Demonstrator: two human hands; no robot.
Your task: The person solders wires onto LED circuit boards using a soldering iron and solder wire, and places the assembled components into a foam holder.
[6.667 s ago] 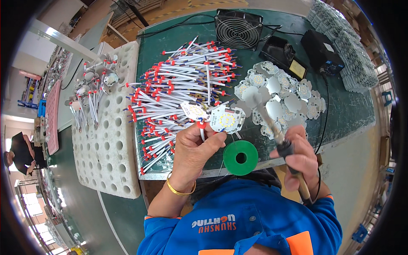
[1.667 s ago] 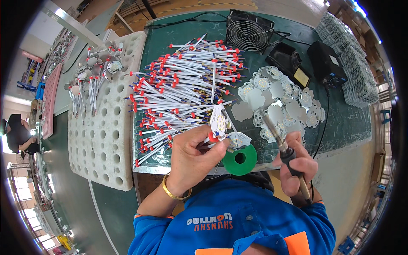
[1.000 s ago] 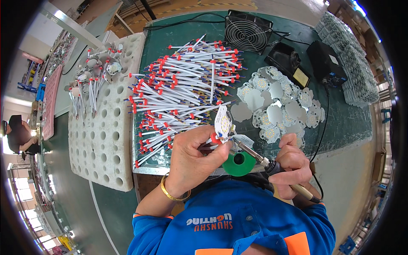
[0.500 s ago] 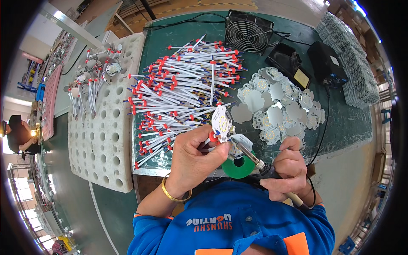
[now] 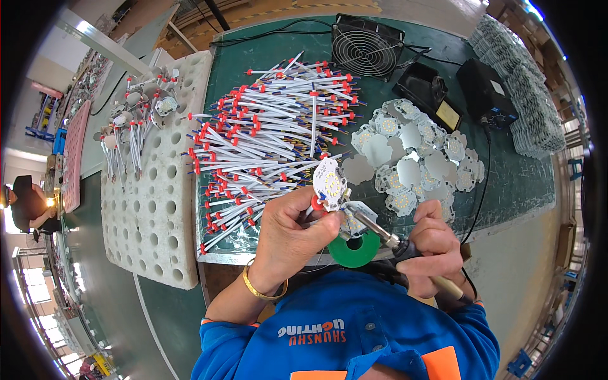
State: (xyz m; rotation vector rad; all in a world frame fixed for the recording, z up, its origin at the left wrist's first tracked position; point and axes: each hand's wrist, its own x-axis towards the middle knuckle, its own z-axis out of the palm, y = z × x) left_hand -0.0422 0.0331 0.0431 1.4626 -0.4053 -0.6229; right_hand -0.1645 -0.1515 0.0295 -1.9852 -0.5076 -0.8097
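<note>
Pinching a red-collared cable with left fingers, gripping a soldering iron with right fingers

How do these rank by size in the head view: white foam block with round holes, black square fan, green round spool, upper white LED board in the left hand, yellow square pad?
1. White foam block
2. Black square fan
3. Green round spool and upper white LED board: unsure, spool partly hidden
4. Yellow square pad

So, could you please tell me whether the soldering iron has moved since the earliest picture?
Yes; judged against the black fan, the soldering iron has moved left and lower in view, closer to the left hand.
</note>
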